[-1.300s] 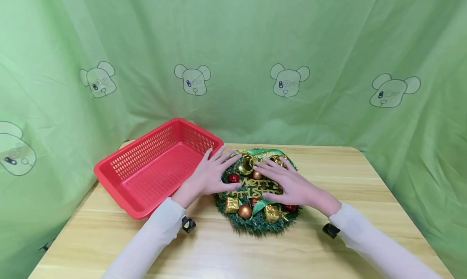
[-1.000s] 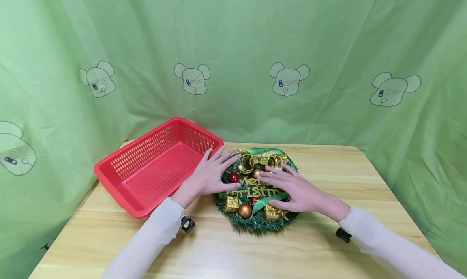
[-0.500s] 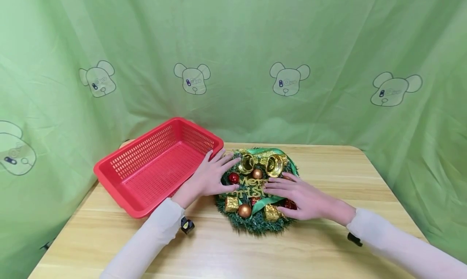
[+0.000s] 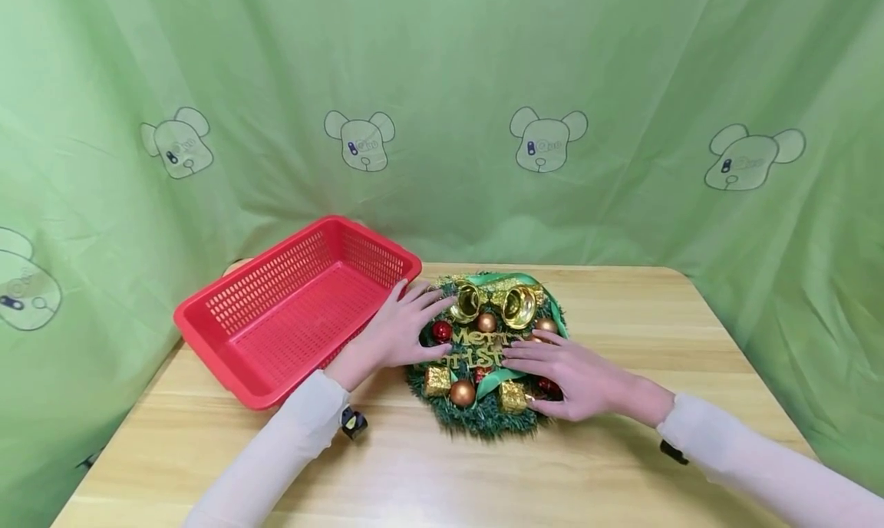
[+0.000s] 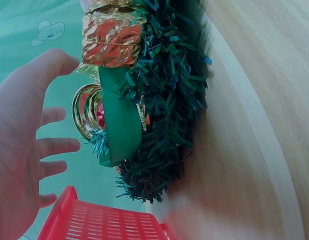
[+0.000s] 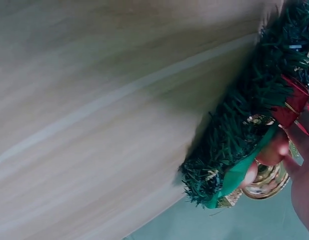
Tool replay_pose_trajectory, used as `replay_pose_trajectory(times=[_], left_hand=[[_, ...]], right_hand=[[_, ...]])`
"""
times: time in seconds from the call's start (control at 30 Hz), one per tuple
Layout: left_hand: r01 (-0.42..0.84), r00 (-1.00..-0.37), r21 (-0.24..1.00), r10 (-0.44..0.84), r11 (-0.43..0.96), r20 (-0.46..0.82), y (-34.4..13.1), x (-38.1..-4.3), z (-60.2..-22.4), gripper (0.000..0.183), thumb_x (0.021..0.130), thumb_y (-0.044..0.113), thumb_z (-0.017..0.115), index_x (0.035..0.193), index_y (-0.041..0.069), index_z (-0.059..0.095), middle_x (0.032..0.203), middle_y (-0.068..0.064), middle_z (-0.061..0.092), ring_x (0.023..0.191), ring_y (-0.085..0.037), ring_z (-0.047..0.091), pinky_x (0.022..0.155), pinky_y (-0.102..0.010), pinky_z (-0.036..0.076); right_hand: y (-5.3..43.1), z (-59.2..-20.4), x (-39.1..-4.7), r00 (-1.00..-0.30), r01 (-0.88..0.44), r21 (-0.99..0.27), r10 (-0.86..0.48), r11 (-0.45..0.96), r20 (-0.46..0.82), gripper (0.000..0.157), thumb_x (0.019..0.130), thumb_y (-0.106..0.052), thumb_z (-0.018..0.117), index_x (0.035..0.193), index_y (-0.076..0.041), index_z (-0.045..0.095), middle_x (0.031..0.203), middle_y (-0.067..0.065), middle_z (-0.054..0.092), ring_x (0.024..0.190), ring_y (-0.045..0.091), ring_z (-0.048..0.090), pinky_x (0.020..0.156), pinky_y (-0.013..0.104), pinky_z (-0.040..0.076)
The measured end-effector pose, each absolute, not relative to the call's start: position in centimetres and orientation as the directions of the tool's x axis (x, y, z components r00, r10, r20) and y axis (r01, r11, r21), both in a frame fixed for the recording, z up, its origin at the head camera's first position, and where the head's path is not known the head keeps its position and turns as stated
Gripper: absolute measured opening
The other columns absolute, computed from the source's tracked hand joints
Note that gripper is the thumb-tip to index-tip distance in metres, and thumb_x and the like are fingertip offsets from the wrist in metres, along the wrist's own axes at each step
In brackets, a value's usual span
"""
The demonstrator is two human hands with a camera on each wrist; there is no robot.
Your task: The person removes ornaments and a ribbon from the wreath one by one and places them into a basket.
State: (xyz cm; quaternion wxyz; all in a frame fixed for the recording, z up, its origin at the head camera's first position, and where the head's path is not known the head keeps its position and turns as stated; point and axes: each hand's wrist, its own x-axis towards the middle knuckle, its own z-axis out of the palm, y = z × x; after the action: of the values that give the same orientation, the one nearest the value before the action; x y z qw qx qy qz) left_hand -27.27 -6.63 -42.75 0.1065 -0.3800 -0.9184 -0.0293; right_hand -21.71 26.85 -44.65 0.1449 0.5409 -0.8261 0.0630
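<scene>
A green tinsel Christmas wreath [image 4: 476, 417] lies flat on the wooden table, with gold lettering across its middle. It bears two gold bells [image 4: 519, 306], copper and red baubles [image 4: 462, 393], gold-wrapped gift boxes [image 4: 513, 397] and a green ribbon [image 4: 499, 381]. Over its left side my left hand [image 4: 397, 332] is spread, fingers apart and holding nothing; the left wrist view shows a gap between the fingers and the ornaments. My right hand [image 4: 576, 376] reaches over the right side with extended fingers. In the right wrist view its fingers are right at a red gift box [image 6: 289, 102] and a copper bauble.
A red plastic basket [image 4: 228, 371] with perforated walls stands at the back left, its right rim close to my left hand. The wooden table [image 4: 428, 474] ends in front of a green curtain [image 4: 442, 206] printed with bear heads.
My right hand has drawn back to the right across the wreath, uncovering the right bell and a copper bauble. The left hand has stayed nearly in place. The head view has tilted slightly.
</scene>
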Motion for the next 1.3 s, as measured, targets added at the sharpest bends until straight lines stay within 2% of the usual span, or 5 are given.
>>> replay_pose_trajectory(times=[0.37, 0.6, 0.83, 1.03, 1.3], left_hand=[[0.736, -0.656, -0.007, 0.716, 0.677, 0.239, -6.4, -26.9, -42.6, 0.075, 0.092, 0.060, 0.058, 0.156, 0.023, 0.042, 0.148, -0.008, 0.057, 0.150, -0.033, 0.036, 0.123, -0.062, 0.021], [0.770, -0.621, 0.025, 0.741, 0.637, 0.256, -6.1, -26.8, -42.6, 0.069, 0.093, 0.056, 0.060, 0.151, 0.020, 0.050, 0.144, -0.010, 0.060, 0.144, -0.033, 0.044, 0.122, -0.059, 0.025], [0.803, -0.595, 0.127, 0.771, 0.583, 0.227, -5.3, -26.0, -42.0, 0.058, 0.094, 0.049, 0.062, 0.144, 0.019, 0.057, 0.142, -0.010, 0.062, 0.138, -0.030, 0.050, 0.118, -0.057, 0.031], [0.858, -0.513, 0.104, 0.824, 0.504, 0.240, -4.4, -25.1, -41.3, 0.051, 0.092, 0.049, 0.063, 0.135, 0.020, 0.065, 0.133, -0.002, 0.067, 0.130, -0.023, 0.056, 0.115, -0.048, 0.038], [0.908, -0.416, 0.045, 0.889, 0.416, 0.190, -3.9, -23.8, -41.4, 0.044, 0.087, 0.055, 0.068, 0.117, 0.023, 0.074, 0.117, 0.006, 0.072, 0.119, -0.016, 0.061, 0.113, -0.045, 0.040]], right_hand=[[27.0, -44.7, -21.4, -0.348, -0.917, 0.092, -0.892, 0.387, 0.287, 0.061, 0.094, -0.044, 0.066, 0.139, -0.003, 0.060, 0.142, 0.014, 0.062, 0.128, 0.034, 0.062, 0.129, 0.030, 0.000], [26.7, -44.5, -21.0, -0.375, -0.899, 0.135, -0.891, 0.417, 0.257, 0.063, 0.094, -0.045, 0.067, 0.141, -0.004, 0.059, 0.145, 0.014, 0.059, 0.131, 0.033, 0.060, 0.112, 0.050, 0.042], [26.8, -44.5, -20.8, -0.379, -0.898, 0.133, -0.890, 0.420, 0.252, 0.064, 0.094, -0.046, 0.066, 0.142, -0.004, 0.058, 0.146, 0.015, 0.058, 0.131, 0.033, 0.059, 0.127, 0.031, 0.012], [26.8, -44.5, -21.1, -0.377, -0.901, 0.133, -0.896, 0.414, 0.235, 0.064, 0.094, -0.047, 0.066, 0.141, -0.004, 0.059, 0.145, 0.014, 0.060, 0.130, 0.035, 0.060, 0.110, 0.053, 0.043], [26.5, -44.0, -21.9, -0.372, -0.914, 0.095, -0.907, 0.395, 0.196, 0.063, 0.094, -0.048, 0.066, 0.139, -0.004, 0.061, 0.142, 0.013, 0.063, 0.129, 0.036, 0.061, 0.108, 0.056, 0.045]])
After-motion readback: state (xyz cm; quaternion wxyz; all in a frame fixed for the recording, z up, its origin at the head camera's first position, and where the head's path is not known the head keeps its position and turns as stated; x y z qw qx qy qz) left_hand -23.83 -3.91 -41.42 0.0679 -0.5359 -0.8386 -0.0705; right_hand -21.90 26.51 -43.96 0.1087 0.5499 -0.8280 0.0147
